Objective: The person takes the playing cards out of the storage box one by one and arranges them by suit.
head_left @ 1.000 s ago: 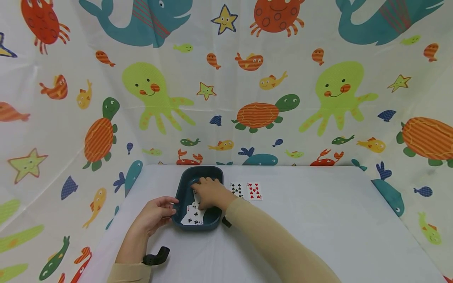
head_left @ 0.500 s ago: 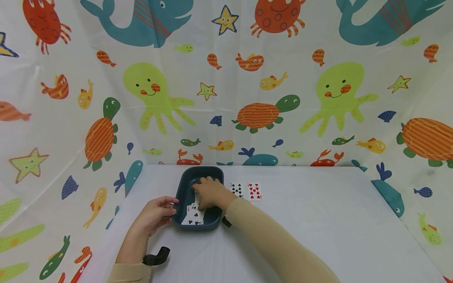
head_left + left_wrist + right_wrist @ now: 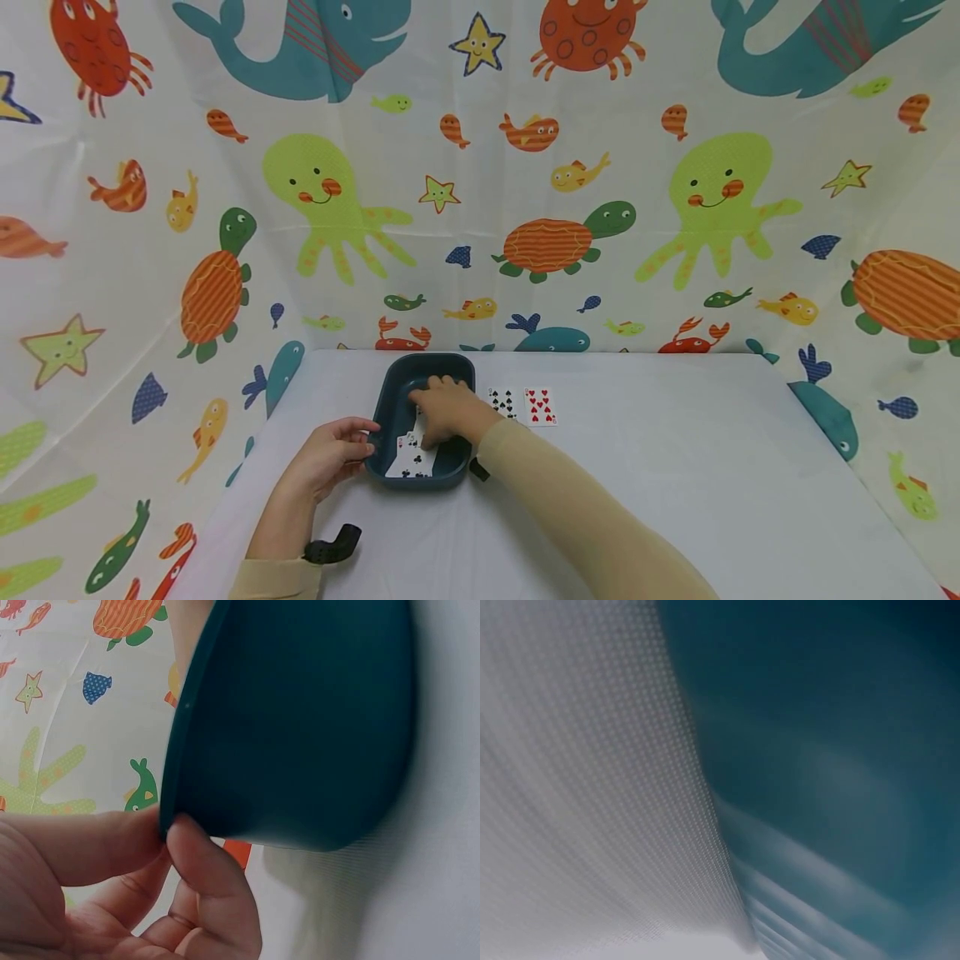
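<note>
My left hand [image 3: 330,454] pinches the left rim of a dark teal plastic tub [image 3: 381,404] between thumb and fingers, as the left wrist view confirms up close. Inside the tub lie several white playing cards [image 3: 409,460], overlapping, with clubs facing up at the near end. My right hand [image 3: 452,410] reaches in over the right rim with bent fingers. Part of another card shows between its thumb and fingers; whether they grip it is hidden. In the right wrist view only the blurred tub wall [image 3: 817,750] and white cloth appear.
A black spade card [image 3: 502,403] and a red heart card [image 3: 541,407] lie face up side by side on the white table [image 3: 637,483], right of the tub. A printed sea-animal curtain [image 3: 465,225] rises behind the table's far edge and on both sides.
Very little differs. The cards in the tub have shifted slightly to the right beneath the right hand, while the left hand keeps its hold on the rim.
</note>
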### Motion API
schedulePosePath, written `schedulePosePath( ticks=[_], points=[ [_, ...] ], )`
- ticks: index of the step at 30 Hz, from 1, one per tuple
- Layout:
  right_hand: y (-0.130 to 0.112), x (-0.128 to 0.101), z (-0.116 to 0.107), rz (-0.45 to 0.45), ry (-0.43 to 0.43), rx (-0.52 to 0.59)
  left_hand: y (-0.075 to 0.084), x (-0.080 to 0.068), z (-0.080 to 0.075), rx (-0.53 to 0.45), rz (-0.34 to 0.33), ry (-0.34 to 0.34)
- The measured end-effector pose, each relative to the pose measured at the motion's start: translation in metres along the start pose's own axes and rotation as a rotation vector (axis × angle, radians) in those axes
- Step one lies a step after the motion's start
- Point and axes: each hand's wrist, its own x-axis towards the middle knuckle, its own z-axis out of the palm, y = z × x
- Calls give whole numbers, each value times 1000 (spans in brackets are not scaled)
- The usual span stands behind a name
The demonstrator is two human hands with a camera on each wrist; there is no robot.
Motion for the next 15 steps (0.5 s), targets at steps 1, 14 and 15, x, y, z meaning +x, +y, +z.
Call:
schedulePosePath(
  ticks=[1,14,15],
  points=[
    [0,0,0,1,0,3,0,0,0,1,-1,0],
    [-1,-3,-5,1,12,32,1,-1,1,3,-2,4],
    [-2,-4,-5,1,13,28,1,-1,1,3,-1,4]
  ],
)
